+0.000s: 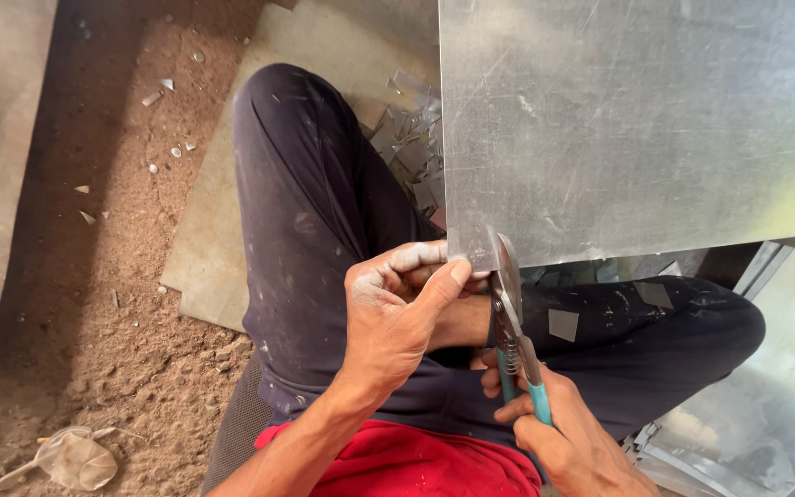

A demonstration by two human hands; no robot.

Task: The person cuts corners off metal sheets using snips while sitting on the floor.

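Sandy dirt floor (112, 304), flat board (209, 230) lying on it, metal offcuts (411, 147) heaped beside, small scraps (163, 87) scattered, crumpled rag (75, 458) near the corner

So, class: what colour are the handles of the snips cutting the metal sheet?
Teal-blue handles, seen best in the head view.

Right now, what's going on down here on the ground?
A person sits on the dirt floor cutting a large sheet of galvanized metal. The left hand pinches the sheet's lower left corner, thumb on top. The right hand grips the teal handles of a pair of tin snips, whose blades bite into the sheet's bottom edge right beside the left thumb. Small metal offcuts lie scattered by the person's knee, and one square scrap rests on the dark trousers.
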